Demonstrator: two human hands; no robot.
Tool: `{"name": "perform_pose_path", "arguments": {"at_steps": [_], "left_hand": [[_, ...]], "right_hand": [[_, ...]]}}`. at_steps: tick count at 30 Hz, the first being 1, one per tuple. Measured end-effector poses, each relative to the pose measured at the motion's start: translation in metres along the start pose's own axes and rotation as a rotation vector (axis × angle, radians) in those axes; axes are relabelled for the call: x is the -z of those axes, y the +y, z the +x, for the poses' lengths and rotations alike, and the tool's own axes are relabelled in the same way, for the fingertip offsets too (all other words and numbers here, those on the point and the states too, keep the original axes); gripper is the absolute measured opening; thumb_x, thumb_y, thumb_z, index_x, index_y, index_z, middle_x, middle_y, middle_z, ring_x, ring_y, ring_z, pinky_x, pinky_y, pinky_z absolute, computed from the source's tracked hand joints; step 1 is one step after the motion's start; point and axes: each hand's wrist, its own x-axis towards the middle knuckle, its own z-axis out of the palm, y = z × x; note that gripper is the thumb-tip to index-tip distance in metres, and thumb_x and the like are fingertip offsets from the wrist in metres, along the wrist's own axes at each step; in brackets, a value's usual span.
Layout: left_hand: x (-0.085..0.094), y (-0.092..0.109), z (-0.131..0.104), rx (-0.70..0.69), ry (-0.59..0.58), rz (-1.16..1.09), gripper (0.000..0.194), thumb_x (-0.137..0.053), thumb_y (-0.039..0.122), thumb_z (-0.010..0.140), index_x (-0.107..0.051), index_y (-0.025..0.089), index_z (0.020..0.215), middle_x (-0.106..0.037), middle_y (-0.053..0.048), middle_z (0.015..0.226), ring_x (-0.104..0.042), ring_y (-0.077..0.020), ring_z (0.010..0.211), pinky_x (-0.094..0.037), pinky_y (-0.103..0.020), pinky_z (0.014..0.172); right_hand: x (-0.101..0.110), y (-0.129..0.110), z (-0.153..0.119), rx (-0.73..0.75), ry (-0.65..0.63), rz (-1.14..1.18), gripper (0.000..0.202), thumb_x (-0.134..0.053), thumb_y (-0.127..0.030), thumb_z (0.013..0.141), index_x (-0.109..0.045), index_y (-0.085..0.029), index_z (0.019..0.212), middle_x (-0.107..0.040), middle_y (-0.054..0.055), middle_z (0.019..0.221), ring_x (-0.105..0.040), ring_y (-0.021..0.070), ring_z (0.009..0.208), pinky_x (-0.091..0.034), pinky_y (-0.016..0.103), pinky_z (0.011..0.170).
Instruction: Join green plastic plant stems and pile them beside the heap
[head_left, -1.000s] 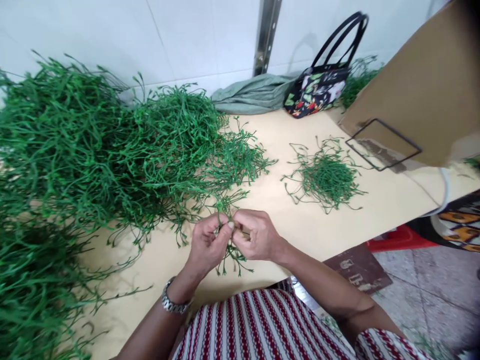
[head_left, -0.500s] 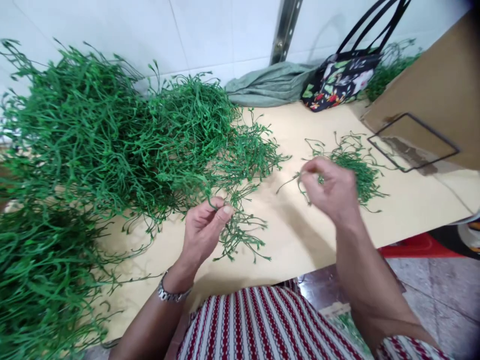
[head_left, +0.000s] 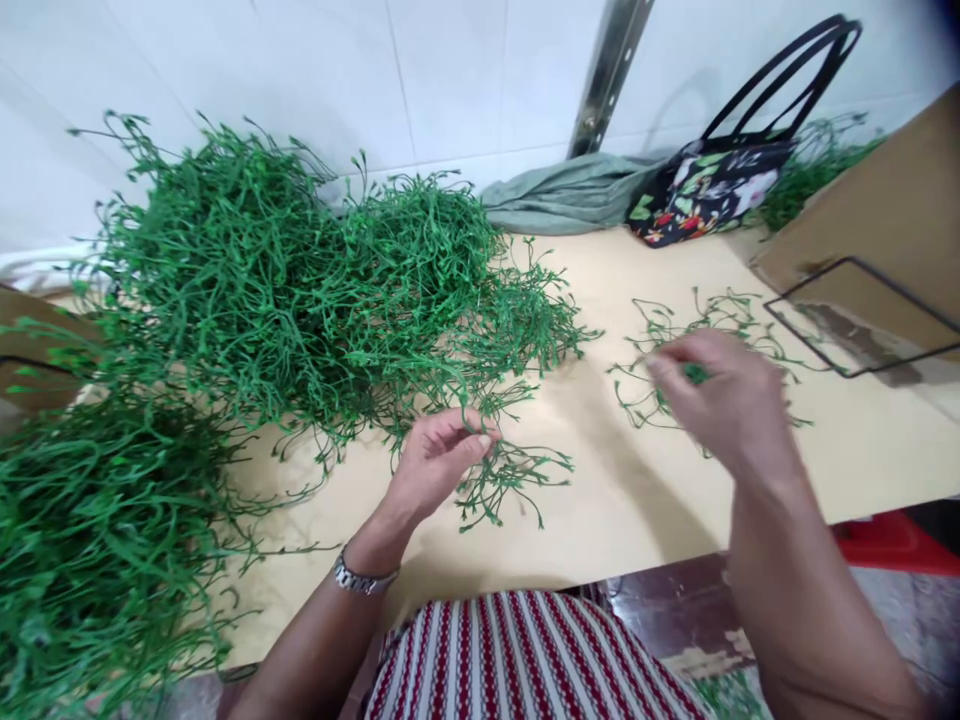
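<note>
My left hand pinches a branched green plastic sprig that lies on the pale yellow table, at the edge of a big heap of green plastic stems. My right hand is blurred over a small pile of separated green strands to the right. A bit of green shows between its fingers, so it seems to hold a strand. A metal watch is on my left wrist.
More green stems are heaped at the lower left. A floral handbag and a folded grey-green cloth lie against the white tiled wall. A brown cardboard box stands at the right, with a red item below the table edge.
My hands were together on one sprig. The right hand pulled away with a strand and moved right over the small pile, lowering toward it. The left hand stays on the sprig.
</note>
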Motion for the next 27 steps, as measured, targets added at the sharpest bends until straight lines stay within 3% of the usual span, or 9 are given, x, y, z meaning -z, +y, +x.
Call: {"name": "perform_pose_path", "arguments": {"at_steps": [2,4,7,10,15,19,23,27], "left_hand": [[-0.003,-0.001,-0.002,-0.049,0.002,0.054,0.01,-0.067,0.023,0.069,-0.067,0.015,0.075,-0.064,-0.002,0.07,-0.053,-0.0103,0.06,-0.04,-0.022,0.058],[-0.005,-0.003,-0.003,-0.121,0.004,0.118,0.009,-0.064,0.021,0.072,-0.068,0.015,0.077,-0.065,-0.003,0.072,-0.054,-0.0115,0.064,-0.041,-0.022,0.06],[-0.009,-0.006,-0.006,-0.237,0.011,0.213,0.011,-0.058,0.018,0.075,-0.069,0.015,0.078,-0.065,-0.004,0.072,-0.057,-0.0135,0.068,-0.043,-0.024,0.065],[-0.012,-0.009,-0.009,-0.283,0.032,0.249,0.014,-0.056,0.017,0.077,-0.069,0.016,0.081,-0.066,-0.004,0.074,-0.058,-0.014,0.069,-0.044,-0.025,0.068],[-0.014,-0.01,-0.012,-0.273,0.061,0.236,0.02,-0.058,0.018,0.076,-0.065,0.016,0.095,-0.065,-0.004,0.08,-0.058,-0.0145,0.075,-0.045,-0.025,0.071],[-0.019,-0.007,-0.015,-0.151,0.045,0.19,0.016,-0.056,0.02,0.077,-0.059,0.015,0.091,-0.059,-0.002,0.075,-0.055,-0.0131,0.071,-0.044,-0.024,0.069],[-0.022,-0.008,-0.016,-0.061,0.037,0.133,0.011,-0.055,0.017,0.075,-0.053,0.016,0.085,-0.053,0.0,0.075,-0.049,-0.0103,0.065,-0.04,-0.021,0.06],[-0.018,-0.012,-0.015,-0.137,0.077,0.344,0.009,-0.049,0.013,0.076,-0.057,0.015,0.073,-0.048,0.0,0.069,-0.045,-0.0102,0.063,-0.035,-0.021,0.056]], "right_hand": [[-0.012,-0.041,0.001,0.101,-0.314,0.381,0.013,-0.052,-0.028,0.083,-0.059,-0.017,0.081,-0.061,0.005,0.082,-0.057,0.0159,0.076,-0.044,0.028,0.068],[-0.026,-0.071,-0.001,0.135,-0.557,0.515,0.014,-0.051,-0.029,0.084,-0.056,-0.017,0.078,-0.059,0.003,0.078,-0.054,0.0127,0.071,-0.042,0.024,0.063],[-0.046,-0.09,-0.009,0.025,-0.707,0.571,0.024,-0.056,-0.033,0.08,-0.047,-0.017,0.064,-0.047,-0.003,0.06,-0.042,0.0085,0.056,-0.033,0.02,0.051],[-0.058,-0.087,-0.017,-0.152,-0.746,0.769,0.027,-0.057,-0.032,0.077,-0.041,-0.017,0.062,-0.036,-0.006,0.056,-0.033,0.0065,0.052,-0.027,0.019,0.047],[-0.062,-0.081,-0.025,-0.284,-0.798,1.041,0.012,-0.053,-0.022,0.075,-0.046,-0.016,0.067,-0.04,-0.005,0.061,-0.036,0.0063,0.053,-0.03,0.019,0.049],[-0.059,-0.086,-0.031,-0.206,-0.658,0.927,0.004,-0.051,-0.014,0.073,-0.048,-0.017,0.073,-0.045,-0.004,0.065,-0.042,0.0074,0.059,-0.034,0.019,0.054],[-0.057,-0.087,-0.035,-0.098,-0.583,0.832,0.015,-0.049,-0.011,0.075,-0.046,-0.018,0.088,-0.053,-0.003,0.072,-0.051,0.009,0.066,-0.039,0.02,0.061],[-0.06,-0.087,-0.038,0.001,-0.531,0.683,0.013,-0.048,-0.013,0.078,-0.047,-0.019,0.09,-0.059,0.0,0.078,-0.056,0.0122,0.072,-0.043,0.023,0.066]]}}
